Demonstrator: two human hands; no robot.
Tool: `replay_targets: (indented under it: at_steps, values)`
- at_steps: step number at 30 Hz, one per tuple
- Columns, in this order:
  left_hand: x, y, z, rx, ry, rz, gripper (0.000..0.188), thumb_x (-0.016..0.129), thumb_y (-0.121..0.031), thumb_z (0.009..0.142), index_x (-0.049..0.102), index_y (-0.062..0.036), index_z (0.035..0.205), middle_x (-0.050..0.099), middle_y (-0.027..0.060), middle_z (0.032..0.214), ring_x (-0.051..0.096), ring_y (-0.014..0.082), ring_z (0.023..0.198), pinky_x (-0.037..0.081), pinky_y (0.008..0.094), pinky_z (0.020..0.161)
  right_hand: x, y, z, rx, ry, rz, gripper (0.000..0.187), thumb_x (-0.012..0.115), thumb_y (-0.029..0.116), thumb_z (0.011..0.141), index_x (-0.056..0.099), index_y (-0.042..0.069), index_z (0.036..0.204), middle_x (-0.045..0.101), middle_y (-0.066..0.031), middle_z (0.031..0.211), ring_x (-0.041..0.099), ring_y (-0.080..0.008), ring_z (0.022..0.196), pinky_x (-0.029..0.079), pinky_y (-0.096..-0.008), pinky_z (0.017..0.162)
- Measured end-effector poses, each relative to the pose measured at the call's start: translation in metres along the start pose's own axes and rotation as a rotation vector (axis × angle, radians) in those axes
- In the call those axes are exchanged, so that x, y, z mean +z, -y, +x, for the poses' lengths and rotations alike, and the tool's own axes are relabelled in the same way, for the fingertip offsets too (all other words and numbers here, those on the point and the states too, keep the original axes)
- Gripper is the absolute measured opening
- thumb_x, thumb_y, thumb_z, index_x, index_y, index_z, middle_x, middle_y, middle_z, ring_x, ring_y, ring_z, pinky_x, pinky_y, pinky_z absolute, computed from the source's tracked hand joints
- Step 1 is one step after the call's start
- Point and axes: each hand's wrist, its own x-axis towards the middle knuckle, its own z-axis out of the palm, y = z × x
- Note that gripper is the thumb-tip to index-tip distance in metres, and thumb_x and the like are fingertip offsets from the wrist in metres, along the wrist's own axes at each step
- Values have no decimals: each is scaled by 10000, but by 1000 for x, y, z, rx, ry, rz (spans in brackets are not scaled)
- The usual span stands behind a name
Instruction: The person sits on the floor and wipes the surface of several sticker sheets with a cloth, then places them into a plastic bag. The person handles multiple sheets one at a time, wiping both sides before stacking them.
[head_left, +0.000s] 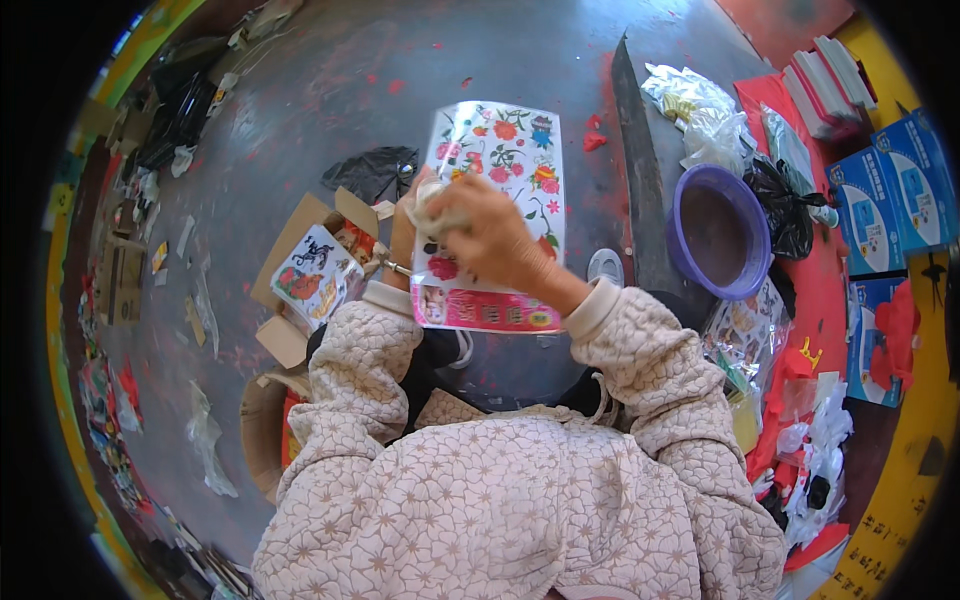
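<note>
Glossy white rectangular sheet of colourful flower prints before the wearer, long axis pointing away; right hand crosses it, closed on a blurred pale wad; left hand, grip impossible to tell, is nearer the left edge

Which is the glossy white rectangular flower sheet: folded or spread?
Spread: the flower sheet shows upper corners, a pink lower band, no visible fold.

The right hand hides part of the sheet behind it; the pale thing at its fingers is too blurred to name; the left hand, just beside it, is mostly hidden.
</note>
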Motion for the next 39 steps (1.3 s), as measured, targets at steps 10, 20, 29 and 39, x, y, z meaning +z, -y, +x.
replay_targets:
  at_steps: [10, 20, 29, 39]
  values:
    - [11, -23, -11, -3, 57, -294, 484, 301, -370, 927, 376, -9, 1241, 479, 169, 1210, 484, 312, 1096, 382, 458, 939, -49, -10, -9, 1, -78, -308, 60, 579, 52, 655, 608, 81, 698, 577, -110, 800, 568, -292, 732, 471, -364, 663]
    - [-4, -40, -10, 190, 34, 26, 455, 339, -338, 925, 350, -25, 1255, 483, 162, 1210, 494, 301, 1088, 399, 459, 925, -140, -35, 2, 696, -382, 590, 225, 633, 139, 751, 568, -14, 903, 597, -95, 777, 578, -139, 629, 467, -237, 532]
    - [16, -28, -3, -93, -11, -99, 566, 336, -440, 900, 322, -29, 1288, 442, 178, 1257, 462, 335, 1119, 368, 480, 938, -92, -30, 3, 809, 55, 584, 269, 656, 117, 736, 589, -45, 940, 615, -120, 809, 589, -170, 712, 481, -271, 648]
    - [2, -5, -10, -81, 143, -152, 582, 556, -347, 820, 380, 25, 1231, 465, 216, 1213, 465, 336, 1110, 367, 502, 937, -114, -46, 5, 806, -134, 570, 77, 619, 45, 709, 599, -14, 753, 592, -80, 707, 565, -156, 594, 467, -272, 548]
